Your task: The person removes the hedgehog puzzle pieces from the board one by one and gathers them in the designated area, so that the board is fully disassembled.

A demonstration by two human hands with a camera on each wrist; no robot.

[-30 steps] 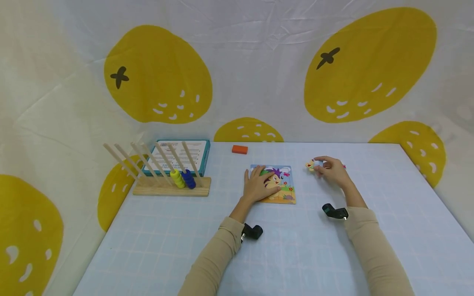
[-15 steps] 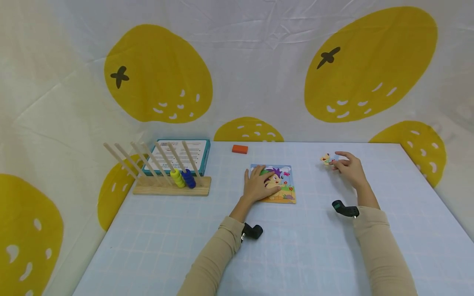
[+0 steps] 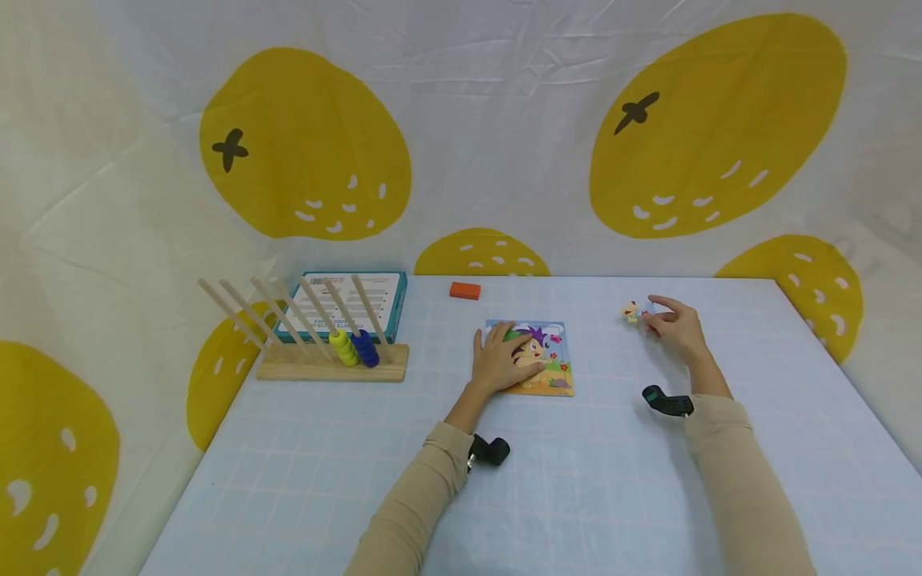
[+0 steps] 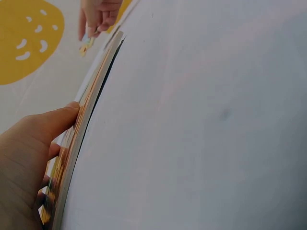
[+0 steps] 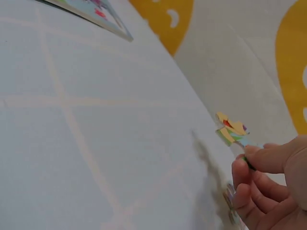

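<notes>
In the head view my left hand (image 3: 497, 360) rests spread on a square picture puzzle (image 3: 555, 376) that shows a purple-haired hedgehog, covering its left part. The left wrist view has the thumb lying on the puzzle's near edge (image 4: 79, 139) and the fingertips on its surface. To the right of the puzzle, my right hand (image 3: 675, 326) pinches a small cluster of jigsaw puzzle pieces (image 3: 631, 312) between thumb and fingers, above the table. In the right wrist view these pieces (image 5: 232, 132) are yellow, red, green and light blue. More colourful bits show below the fingers, partly hidden.
A wooden peg stand (image 3: 331, 370) with yellow rings (image 3: 344, 348) and blue rings (image 3: 366, 350) stands at the left, before a teal-edged box (image 3: 392, 308). An orange block (image 3: 465, 291) lies near the back edge. A patterned cloth (image 3: 497, 160) hangs behind the table.
My right hand has moved right and slightly toward the back with the puzzle pieces, then stayed nearly in place over the last half second. My left hand remains on the puzzle.
</notes>
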